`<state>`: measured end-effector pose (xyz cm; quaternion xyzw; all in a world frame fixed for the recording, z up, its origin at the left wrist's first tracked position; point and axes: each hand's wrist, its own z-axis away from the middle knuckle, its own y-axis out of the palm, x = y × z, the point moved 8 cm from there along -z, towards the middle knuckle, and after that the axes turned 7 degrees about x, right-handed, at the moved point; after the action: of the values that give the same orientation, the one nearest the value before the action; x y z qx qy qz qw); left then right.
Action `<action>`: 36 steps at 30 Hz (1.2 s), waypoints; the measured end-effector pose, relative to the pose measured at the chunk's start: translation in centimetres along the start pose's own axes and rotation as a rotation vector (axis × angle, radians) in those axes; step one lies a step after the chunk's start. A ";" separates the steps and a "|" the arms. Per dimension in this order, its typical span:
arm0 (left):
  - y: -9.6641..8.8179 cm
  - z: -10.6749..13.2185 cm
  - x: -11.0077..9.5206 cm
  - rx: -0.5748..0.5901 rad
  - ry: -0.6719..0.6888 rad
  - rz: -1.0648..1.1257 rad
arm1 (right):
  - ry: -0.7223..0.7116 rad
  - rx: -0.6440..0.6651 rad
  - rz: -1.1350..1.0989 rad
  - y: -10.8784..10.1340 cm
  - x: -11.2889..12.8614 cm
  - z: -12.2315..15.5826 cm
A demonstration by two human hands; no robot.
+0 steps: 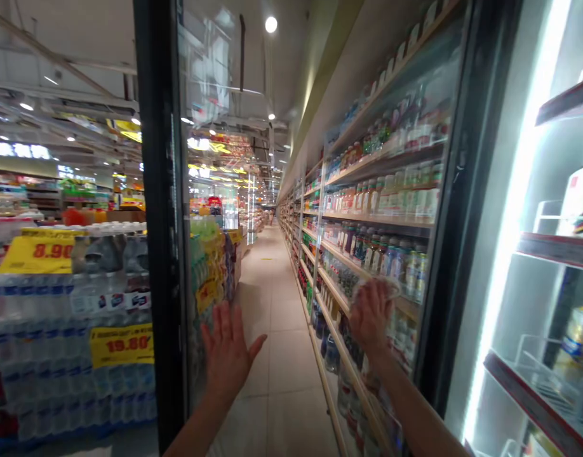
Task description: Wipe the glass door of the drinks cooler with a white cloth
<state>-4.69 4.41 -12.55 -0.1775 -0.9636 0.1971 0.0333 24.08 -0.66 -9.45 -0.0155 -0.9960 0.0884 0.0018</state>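
A glass cooler door (291, 355) with a dark frame stands open in front of me. Close to the glass, my left hand (227, 355) is raised flat with its fingers spread and nothing in it. My right hand (370, 317) is at the right half of the pane, pressing a pale, crumpled cloth (391, 287) against it. The cloth is blurred and partly hidden under the fingers. Through the pane I see long shelves of bottled drinks (381, 197).
At right is the lit cooler interior (501, 266), with cans (577, 339) on wire-fronted shelves. Stacked bottled-water packs (44, 355) with yellow price signs (122, 346) stand at left. A tiled aisle (272, 279) runs away behind the glass.
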 end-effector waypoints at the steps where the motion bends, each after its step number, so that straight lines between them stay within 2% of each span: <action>1: 0.0 0.0 -0.1 -0.010 0.010 -0.002 | 0.151 -0.060 0.026 -0.6 -2.9 -0.2; 2: -0.1 0.1 -0.1 -0.018 0.017 -0.005 | 0.275 -0.113 0.042 -1.0 -5.0 -0.3; 3: 0.0 0.1 -0.2 -0.021 0.020 -0.006 | 0.353 -0.149 0.046 -1.2 -6.0 -0.5; 4: 0.0 0.1 -0.2 -0.021 0.017 -0.005 | 0.371 -0.165 0.041 -1.2 -5.8 -0.7; 5: 0.1 0.1 -0.1 -0.018 0.008 -0.004 | 0.317 -0.152 0.028 -1.0 -4.4 -1.1; 9: 0.1 0.1 0.0 -0.014 -0.004 -0.007 | -0.147 0.041 -0.074 0.9 5.2 -1.6; 11: -0.1 0.1 -0.1 -0.028 0.009 -0.011 | -0.241 0.082 -0.097 0.9 6.7 -1.6; 13: 0.0 0.1 -0.1 -0.019 0.017 -0.020 | -0.153 0.018 -0.073 0.2 4.7 -2.4; 15: 0.2 0.1 -0.1 0.001 0.013 -0.038 | 0.043 -0.089 -0.036 -0.6 1.5 -3.4; 17: 0.6 0.1 0.0 0.013 0.012 -0.053 | 0.181 -0.138 -0.030 -0.7 0.4 -4.2; 19: 0.7 0.2 0.1 0.004 0.012 -0.058 | 0.127 -0.067 -0.083 0.1 2.6 -4.7; 22: 0.2 0.4 0.1 -0.013 0.016 -0.037 | -0.045 0.131 -0.274 1.2 8.4 -4.6; 24: -0.7 0.0 -0.3 -0.029 0.007 0.002 | -0.058 0.224 -0.451 1.2 10.9 -4.4; 26: -1.9 -1.0 -1.8 -0.052 0.033 0.070 | -0.059 0.278 -0.645 0.7 12.4 -4.4; 28: -3.0 -2.7 -4.8 -0.085 0.179 0.180 | -0.084 0.330 -0.825 0.2 13.4 -4.6; 30: -3.5 -4.4 -8.3 -0.115 0.360 0.274 | -0.066 0.331 -0.947 -0.2 13.3 -5.1; 32: -3.2 -6.1 -10.8 -0.133 0.439 0.274 | 0.004 0.234 -0.928 -1.0 11.4 -6.0; 34: -2.4 -7.3 -11.7 -0.132 0.436 0.206 | 0.065 0.066 -0.834 -2.1 8.0 -7.2; 36: -2.1 -8.1 -11.2 -0.125 0.446 0.140 | 0.087 -0.072 -0.669 -2.9 3.9 -8.6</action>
<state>6.21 1.64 -4.18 -0.2848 -0.9281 0.0946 0.2202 20.15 -1.92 -0.47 0.3081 -0.9474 0.0470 0.0728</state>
